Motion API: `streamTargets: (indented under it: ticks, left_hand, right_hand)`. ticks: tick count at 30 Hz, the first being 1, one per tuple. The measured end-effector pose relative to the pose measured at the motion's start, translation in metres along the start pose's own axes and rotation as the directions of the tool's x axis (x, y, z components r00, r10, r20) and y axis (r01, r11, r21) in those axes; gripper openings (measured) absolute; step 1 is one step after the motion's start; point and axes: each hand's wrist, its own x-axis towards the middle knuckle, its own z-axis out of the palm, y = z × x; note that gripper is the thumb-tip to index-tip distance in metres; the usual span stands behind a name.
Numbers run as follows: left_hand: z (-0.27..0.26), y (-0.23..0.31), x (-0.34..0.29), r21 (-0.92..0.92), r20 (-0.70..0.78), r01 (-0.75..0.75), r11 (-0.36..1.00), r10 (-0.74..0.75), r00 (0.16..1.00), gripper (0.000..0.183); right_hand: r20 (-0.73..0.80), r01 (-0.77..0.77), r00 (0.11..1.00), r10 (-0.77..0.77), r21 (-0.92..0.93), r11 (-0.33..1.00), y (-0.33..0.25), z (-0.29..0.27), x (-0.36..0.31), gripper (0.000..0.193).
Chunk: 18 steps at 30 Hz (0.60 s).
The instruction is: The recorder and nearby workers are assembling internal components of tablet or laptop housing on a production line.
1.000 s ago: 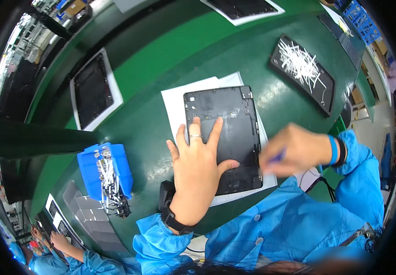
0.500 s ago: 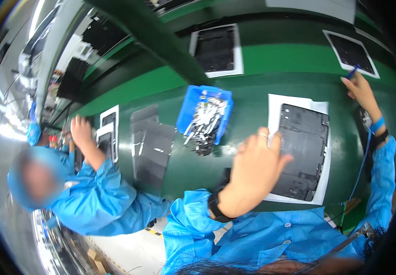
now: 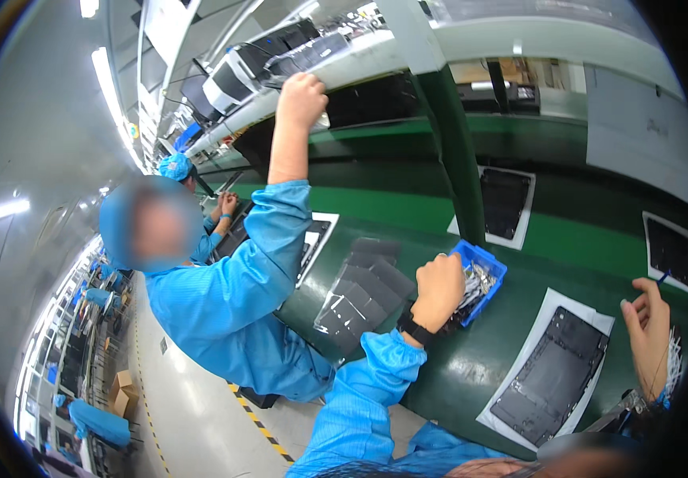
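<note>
My left hand [image 3: 439, 291] is at the left rim of a blue bin [image 3: 493, 259] full of small white, silver and black strips [image 3: 475, 288]. Its fingers are curled closed, and their tips are hidden. At the right, my right hand [image 3: 648, 334] is closed around a slim blue tool [image 3: 663, 278], of which only one end shows. Between my hands a black flat device housing [image 3: 555, 374] lies on a white sheet [image 3: 497, 416], touched by neither hand.
Dark thin sheets [image 3: 364, 291] lie overlapped left of the bin. A co-worker in blue [image 3: 224, 247] stands close on my left, one hand [image 3: 302, 99] raised to the shelf. A green post [image 3: 449, 151] rises behind the bin. More black panels [image 3: 505, 199] lie farther back.
My left hand has moved from above the housing to the bin. My right hand has drawn back from the far panel with the blue tool. The view has swung left; the co-worker's arm went up.
</note>
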Motion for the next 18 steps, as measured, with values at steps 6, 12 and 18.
streamTargets:
  ticks: [6,12,18]
  left_hand:
    - [-0.029,0.004,-0.001,-0.139,-0.081,0.07,0.988,-0.081,0.993,0.013]
    - [-0.063,-0.002,-0.011,-0.361,-0.23,0.077,0.929,-0.169,0.958,0.012]
    - [-0.056,0.013,-0.032,-0.711,-0.224,-0.007,0.703,-0.217,0.95,0.013]
  right_hand:
    - [0.036,0.036,0.999,-0.041,0.126,0.991,-0.037,0.012,-0.003,0.027]
    - [0.21,0.028,0.972,-0.106,0.343,0.939,-0.048,0.031,0.003,0.011]
    - [0.395,-0.12,0.914,-0.095,0.485,0.866,-0.071,0.052,-0.003,0.015]
